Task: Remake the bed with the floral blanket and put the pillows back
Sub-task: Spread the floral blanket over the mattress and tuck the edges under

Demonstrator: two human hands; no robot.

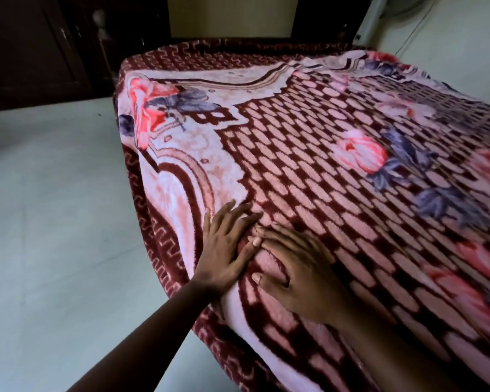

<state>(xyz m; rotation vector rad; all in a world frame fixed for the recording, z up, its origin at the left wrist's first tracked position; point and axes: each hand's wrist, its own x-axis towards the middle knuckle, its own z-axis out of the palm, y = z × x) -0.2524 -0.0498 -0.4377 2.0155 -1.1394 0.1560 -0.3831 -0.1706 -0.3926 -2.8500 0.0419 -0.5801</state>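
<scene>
The floral blanket (309,131), maroon and pink with red flowers and purple leaves, lies spread over the whole bed and hangs down its left side. My left hand (225,247) rests flat on the blanket near the bed's left edge, fingers straight and spread. Right beside it, my right hand (297,273) presses flat on the blanket, fingers straight and pointing left, its fingertips touching my left hand. No pillows are in view.
A pale tiled floor (54,207) stretches along the left of the bed. Dark wooden cabinets (34,52) stand at the far left, and a dark headboard (238,18) runs behind the bed. A pale wall (450,38) borders the far right side.
</scene>
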